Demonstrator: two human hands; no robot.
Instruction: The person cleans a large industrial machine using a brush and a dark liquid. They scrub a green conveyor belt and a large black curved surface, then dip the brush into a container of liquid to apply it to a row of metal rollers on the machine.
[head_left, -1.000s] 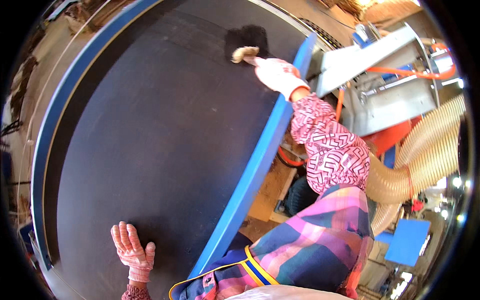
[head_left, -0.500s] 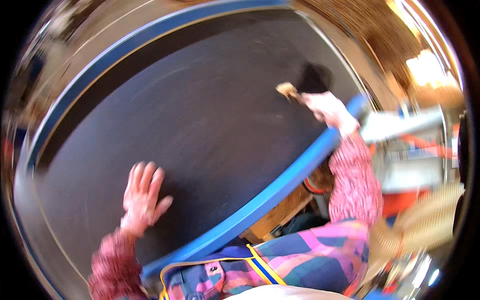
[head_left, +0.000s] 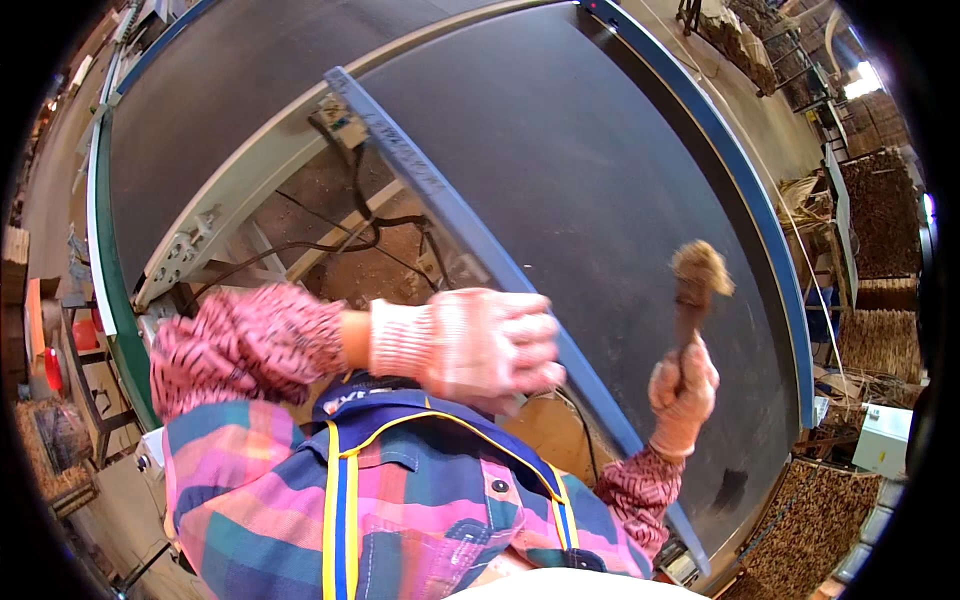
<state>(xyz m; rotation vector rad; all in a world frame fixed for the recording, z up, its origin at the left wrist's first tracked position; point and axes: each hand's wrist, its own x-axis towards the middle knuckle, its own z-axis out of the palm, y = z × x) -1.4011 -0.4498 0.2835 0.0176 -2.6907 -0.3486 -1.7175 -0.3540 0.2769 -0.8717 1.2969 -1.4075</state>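
My right hand [head_left: 684, 392], in a pinkish knitted glove, grips the handle of a brush [head_left: 702, 275]. Its pale, bushy bristles point up and away from me, over the black belt-like surface [head_left: 600, 190]. In front of my chest is my left hand [head_left: 490, 342], gloved alike, with the back of the hand showing. Its fingers are loosely bent and a little apart, slightly blurred, and nothing shows in them; the palm is hidden. It is beside the near blue rail [head_left: 450, 205] of the surface. A small dark patch [head_left: 731, 490] marks the belt below my right hand.
Another blue rail [head_left: 745, 180] bounds the far side. A second dark belt [head_left: 230, 90] lies left, past a pale metal frame [head_left: 235, 180] with hanging dark cables [head_left: 360, 225]. Stacked bundles of brown sticks [head_left: 880, 215] and a light grey box [head_left: 884, 440] stand at the right.
The view has swung round along the surface. My left hand has come off the dark surface to in front of my chest. My right hand still holds the brush, now with bristles pointing up.
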